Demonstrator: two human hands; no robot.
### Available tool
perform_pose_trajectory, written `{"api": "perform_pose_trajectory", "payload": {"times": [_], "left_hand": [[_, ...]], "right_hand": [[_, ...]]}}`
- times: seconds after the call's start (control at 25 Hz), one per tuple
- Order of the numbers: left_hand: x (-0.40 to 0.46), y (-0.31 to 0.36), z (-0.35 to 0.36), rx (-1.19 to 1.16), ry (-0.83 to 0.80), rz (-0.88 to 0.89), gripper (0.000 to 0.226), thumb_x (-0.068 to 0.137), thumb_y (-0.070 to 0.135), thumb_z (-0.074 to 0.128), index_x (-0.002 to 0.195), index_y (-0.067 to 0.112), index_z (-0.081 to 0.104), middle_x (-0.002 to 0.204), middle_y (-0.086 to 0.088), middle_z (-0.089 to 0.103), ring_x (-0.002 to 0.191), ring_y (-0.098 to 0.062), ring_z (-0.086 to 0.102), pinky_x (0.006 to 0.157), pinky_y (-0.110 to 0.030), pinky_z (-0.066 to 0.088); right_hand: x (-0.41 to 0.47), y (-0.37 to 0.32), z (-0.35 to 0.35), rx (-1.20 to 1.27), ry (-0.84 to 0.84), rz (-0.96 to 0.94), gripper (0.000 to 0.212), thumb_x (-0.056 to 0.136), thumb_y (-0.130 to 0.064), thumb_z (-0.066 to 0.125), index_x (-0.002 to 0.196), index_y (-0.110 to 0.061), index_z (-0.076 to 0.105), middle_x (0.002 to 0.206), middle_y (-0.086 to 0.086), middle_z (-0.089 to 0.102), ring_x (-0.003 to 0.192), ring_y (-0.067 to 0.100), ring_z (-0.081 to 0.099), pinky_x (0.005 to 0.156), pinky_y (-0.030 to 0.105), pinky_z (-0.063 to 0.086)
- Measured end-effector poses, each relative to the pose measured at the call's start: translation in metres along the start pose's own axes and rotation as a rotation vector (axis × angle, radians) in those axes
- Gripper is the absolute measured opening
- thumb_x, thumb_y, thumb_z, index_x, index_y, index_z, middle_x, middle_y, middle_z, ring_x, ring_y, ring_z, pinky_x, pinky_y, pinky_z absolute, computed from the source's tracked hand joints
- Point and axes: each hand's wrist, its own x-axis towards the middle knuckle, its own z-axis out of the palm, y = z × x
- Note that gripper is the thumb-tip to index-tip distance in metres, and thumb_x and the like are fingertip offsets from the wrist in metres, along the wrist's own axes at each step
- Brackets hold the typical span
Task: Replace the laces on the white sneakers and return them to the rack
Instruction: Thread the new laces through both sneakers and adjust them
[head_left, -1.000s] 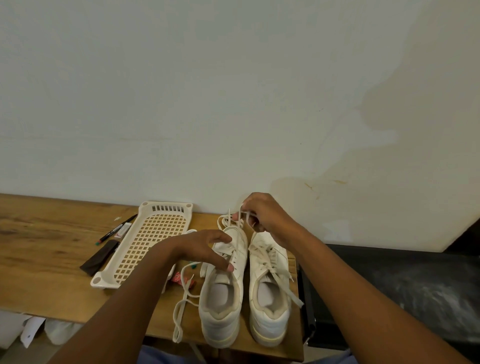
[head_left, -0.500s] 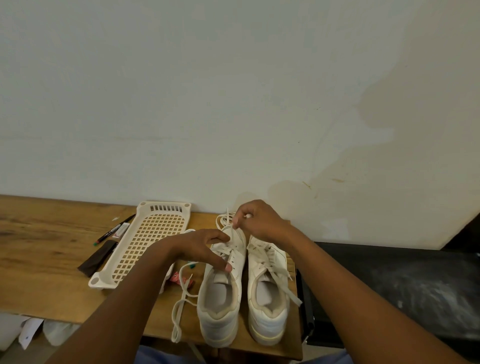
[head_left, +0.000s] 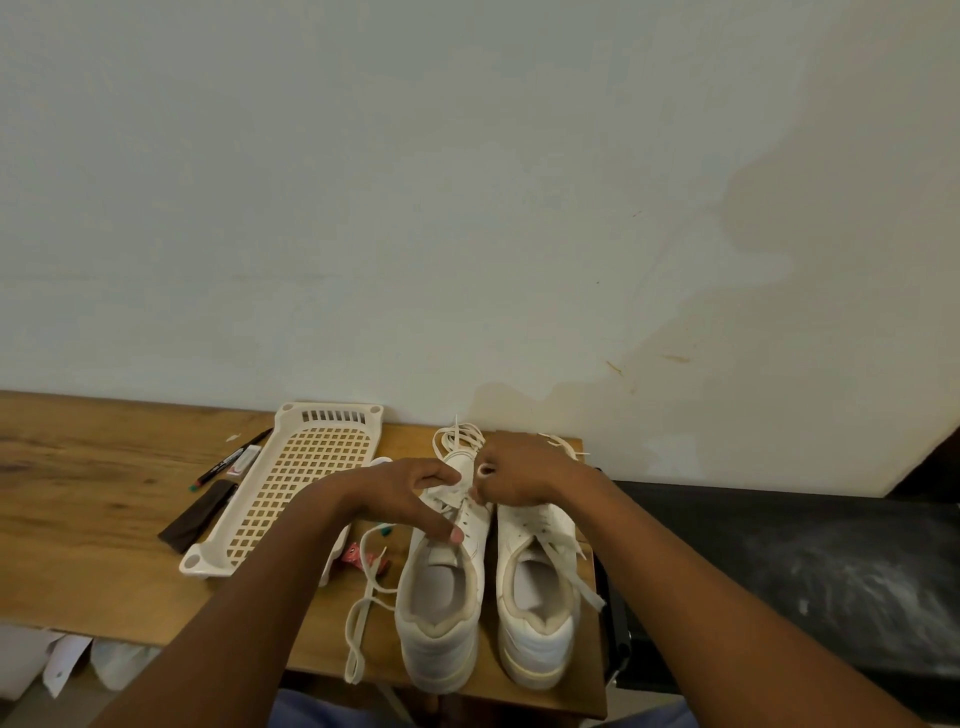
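Note:
Two white sneakers stand side by side on the wooden table (head_left: 78, 519), heels toward me: the left sneaker (head_left: 441, 597) and the right sneaker (head_left: 540, 613). My left hand (head_left: 405, 493) rests on the left sneaker's tongue, thumb and fingers spread over the eyelets. My right hand (head_left: 519, 473) is curled over the left sneaker's toe end and pinches a white lace there. A loose lace (head_left: 363, 608) trails off the left shoe onto the table. More lace (head_left: 457, 434) is bunched beyond the toes. The cream plastic rack (head_left: 291, 478) lies to the left.
A marker pen (head_left: 228, 460) and a dark flat strip (head_left: 200, 514) lie left of the rack. A small red item (head_left: 356, 553) sits beside the left shoe. A black surface (head_left: 779, 571) adjoins the table's right edge. A pale wall stands right behind.
My right hand has come down and toward me from above the toes to the left sneaker's front eyelets. The left hand stays on the tongue.

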Motion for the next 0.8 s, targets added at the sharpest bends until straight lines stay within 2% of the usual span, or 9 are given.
{"api": "perform_pose_trajectory", "payload": {"times": [0.08,0.16,0.28,0.4,0.48,0.56,0.64,0.72,0.8], "left_hand": [[0.0,-0.001,0.0,0.009,-0.004,0.004,0.089,0.078,0.05,0.084,0.153,0.036,0.039,0.162,0.013,0.034,0.15,-0.015,0.031,0.119,-0.036,0.031],[0.0,-0.002,0.0,-0.008,-0.004,0.002,0.089,0.078,0.049,0.084,0.153,0.036,0.039,0.162,0.014,0.033,0.15,-0.014,0.031,0.119,-0.036,0.031],[0.002,-0.004,0.0,-0.013,0.001,-0.001,0.088,0.076,0.051,0.085,0.151,0.038,0.041,0.162,0.014,0.034,0.15,-0.014,0.032,0.119,-0.037,0.032],[0.003,-0.005,0.0,0.001,0.005,-0.011,0.089,0.076,0.052,0.085,0.151,0.039,0.041,0.161,0.015,0.035,0.149,-0.014,0.032,0.119,-0.038,0.033],[0.001,-0.005,0.0,-0.014,0.013,-0.004,0.085,0.077,0.051,0.085,0.15,0.038,0.043,0.159,0.015,0.037,0.148,-0.012,0.034,0.118,-0.036,0.033],[-0.001,-0.007,-0.002,-0.081,0.06,0.018,0.074,0.081,0.044,0.083,0.146,0.034,0.05,0.155,0.014,0.044,0.145,-0.01,0.039,0.116,-0.032,0.035],[-0.002,-0.009,-0.002,-0.11,0.111,0.033,0.066,0.084,0.038,0.082,0.143,0.03,0.055,0.153,0.011,0.048,0.144,-0.013,0.043,0.117,-0.033,0.036],[0.0,-0.01,-0.002,-0.06,0.108,0.023,0.066,0.084,0.041,0.081,0.143,0.031,0.056,0.155,0.009,0.047,0.145,-0.016,0.042,0.117,-0.036,0.036],[0.003,-0.009,-0.001,-0.017,0.087,0.0,0.068,0.083,0.043,0.081,0.145,0.03,0.056,0.157,0.009,0.046,0.146,-0.018,0.041,0.116,-0.035,0.035]], "right_hand": [[-0.006,-0.002,-0.015,0.293,0.142,0.002,0.02,0.084,-0.019,0.075,0.083,0.0,0.073,0.074,0.007,0.068,0.064,0.015,0.056,0.058,0.027,0.041],[-0.018,-0.005,-0.03,0.628,0.276,-0.03,0.013,0.089,-0.007,0.067,0.082,0.002,0.074,0.064,-0.005,0.067,0.052,0.002,0.055,0.048,0.018,0.041],[-0.026,-0.004,-0.036,0.864,0.391,-0.061,0.019,0.094,0.002,0.058,0.083,0.0,0.074,0.065,-0.008,0.067,0.052,-0.002,0.055,0.047,0.011,0.04],[-0.018,0.001,-0.029,0.807,0.425,-0.013,0.019,0.089,-0.007,0.062,0.073,-0.001,0.07,0.067,0.003,0.062,0.058,0.01,0.052,0.06,0.025,0.043],[-0.013,0.01,-0.028,0.623,0.416,0.031,0.026,0.08,-0.019,0.063,0.061,-0.003,0.056,0.06,0.005,0.047,0.053,0.015,0.039,0.06,0.033,0.036],[-0.012,0.016,-0.026,0.304,0.343,0.075,0.035,0.078,-0.029,0.063,0.055,-0.014,0.04,0.054,-0.001,0.035,0.052,0.016,0.031,0.056,0.034,0.028],[-0.013,0.019,-0.021,0.153,0.24,0.127,0.043,0.079,-0.032,0.066,0.053,-0.02,0.035,0.049,-0.008,0.031,0.049,0.014,0.03,0.053,0.031,0.026],[-0.012,0.02,-0.019,0.244,0.187,0.12,0.045,0.082,-0.026,0.068,0.052,-0.021,0.034,0.046,-0.011,0.03,0.045,0.011,0.029,0.055,0.031,0.025],[-0.011,0.019,-0.024,0.526,0.274,0.093,0.044,0.089,-0.021,0.069,0.055,-0.014,0.042,0.048,-0.006,0.033,0.046,0.014,0.03,0.057,0.032,0.028]]}}
